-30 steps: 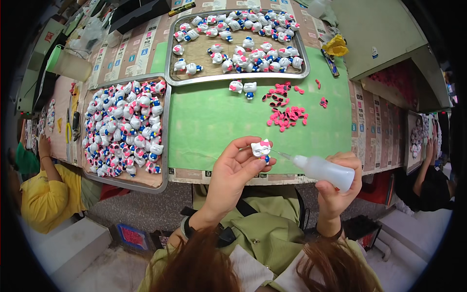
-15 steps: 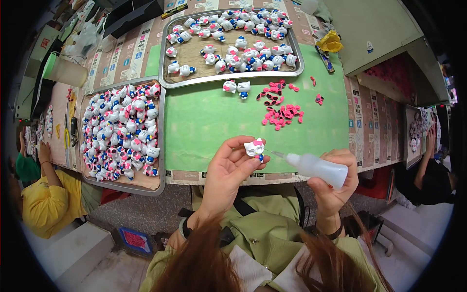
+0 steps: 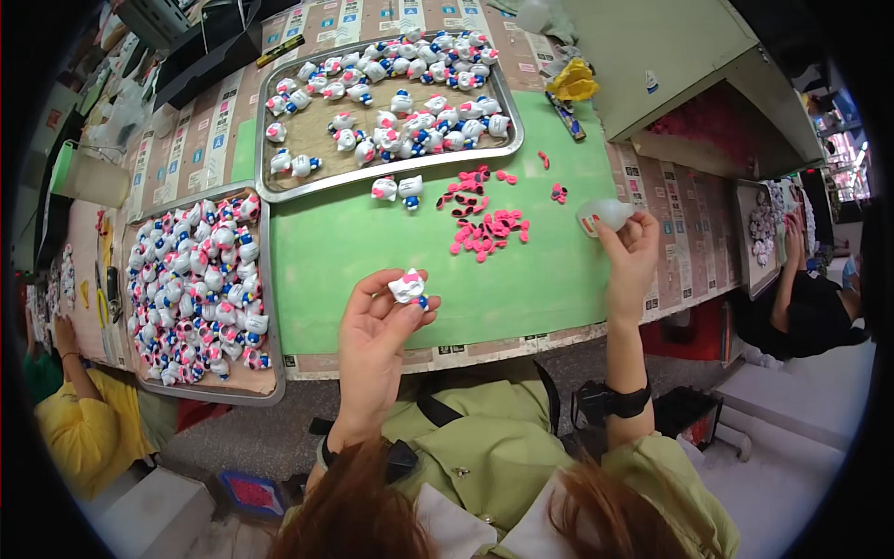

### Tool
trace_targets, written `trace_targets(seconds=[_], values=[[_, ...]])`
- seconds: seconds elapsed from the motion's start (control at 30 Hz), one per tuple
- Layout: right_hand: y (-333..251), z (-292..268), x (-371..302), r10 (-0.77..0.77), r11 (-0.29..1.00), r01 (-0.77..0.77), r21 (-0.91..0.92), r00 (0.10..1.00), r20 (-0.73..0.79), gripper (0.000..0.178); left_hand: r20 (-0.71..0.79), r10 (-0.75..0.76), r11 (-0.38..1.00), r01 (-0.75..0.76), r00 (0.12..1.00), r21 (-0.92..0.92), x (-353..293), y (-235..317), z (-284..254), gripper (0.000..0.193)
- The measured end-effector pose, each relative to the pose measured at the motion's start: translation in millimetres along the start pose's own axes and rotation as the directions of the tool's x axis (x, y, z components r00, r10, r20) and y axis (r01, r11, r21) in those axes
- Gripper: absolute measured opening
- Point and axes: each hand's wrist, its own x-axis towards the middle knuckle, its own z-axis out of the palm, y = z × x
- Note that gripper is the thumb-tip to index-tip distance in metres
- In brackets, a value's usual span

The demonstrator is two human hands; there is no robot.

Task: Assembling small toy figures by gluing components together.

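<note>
Between the thumb and fingers of my left hand [image 3: 372, 321] is a small white cat figurine [image 3: 408, 285] with a pink bow and a blue body, held over the near edge of the green mat [image 3: 354, 252]. Out at the mat's right edge, my right hand [image 3: 635, 252] grips a translucent squeeze bottle [image 3: 605, 216], thumb against its side. The bottle lies tilted over, its base towards the left; its nozzle cannot be made out. Small pink pieces [image 3: 489, 233], some with dark undersides, lie in a loose pile between the hands. Two figurines [image 3: 397, 191] lie just beyond.
A metal tray [image 3: 391, 182] of figurines stands at the back; a fuller tray [image 3: 272, 359] is at the left. A yellow crumpled item [image 3: 573, 81] and a grey cabinet [image 3: 670, 56] are at the back right. Other people sit on both sides.
My right hand has carried the bottle away from the figurine, out to the right and farther back, turning it over. My left hand still holds the figurine; the whole view has shifted.
</note>
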Motion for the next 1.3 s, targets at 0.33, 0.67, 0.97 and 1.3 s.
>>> trace_targets(seconds=[0.33,0.67,0.97,1.3], values=[[-10,45,-16,-0.255,0.795,0.426,-0.432,0.881,0.4,0.01,0.051,-0.082,0.996,0.084,0.995,-0.03,4,-9,3,0.033],[-27,37,-34,0.122,0.959,0.013,-0.283,0.883,0.453,0.01,0.22,-0.222,0.967,0.244,0.95,-0.077,3,-11,4,0.032],[-32,56,-67,-0.312,0.919,0.391,-0.056,0.805,0.505,0.018,0.33,-0.207,0.96,0.257,0.921,-0.114,6,-6,14,0.03],[-39,51,-68,-0.514,0.814,0.58,0.036,0.689,0.511,0.025,0.259,-0.193,0.98,0.201,0.946,-0.004,3,-9,12,0.034]])
